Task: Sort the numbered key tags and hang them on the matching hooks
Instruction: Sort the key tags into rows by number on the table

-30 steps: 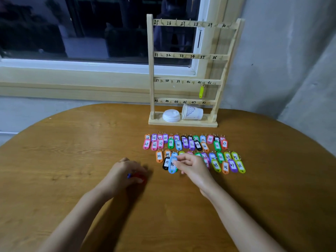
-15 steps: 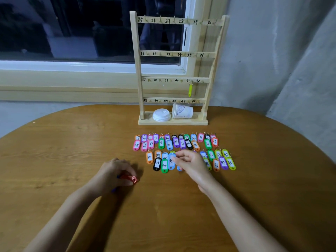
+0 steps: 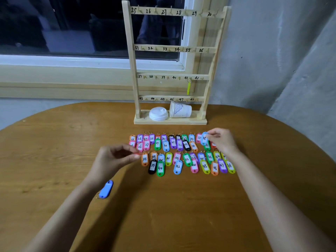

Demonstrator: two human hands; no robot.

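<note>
Several coloured numbered key tags [image 3: 179,153] lie in two double rows on the round wooden table [image 3: 54,142]. My right hand [image 3: 222,141] pinches a light blue tag marked 35 [image 3: 204,138] over the right end of the upper row. My left hand [image 3: 114,160] is at the left end of the lower row, beside the orange 38 tag [image 3: 144,159], fingertips pinched on a small red tag [image 3: 139,153] that is mostly hidden. Behind stands the wooden hook rack [image 3: 133,70], numbered 25 to 48. A yellow tag [image 3: 189,88] hangs at hook 41.
A blue tag [image 3: 106,189] lies face down on the table below my left wrist. A paper cup [image 3: 181,110] on its side and a stack of white lids [image 3: 158,113] rest on the rack's base. A window and grey wall are behind.
My right hand carried the light blue tag from the lower row up to the right end of the upper row. My left hand moved toward the tags, leaving the blue tag on the table.
</note>
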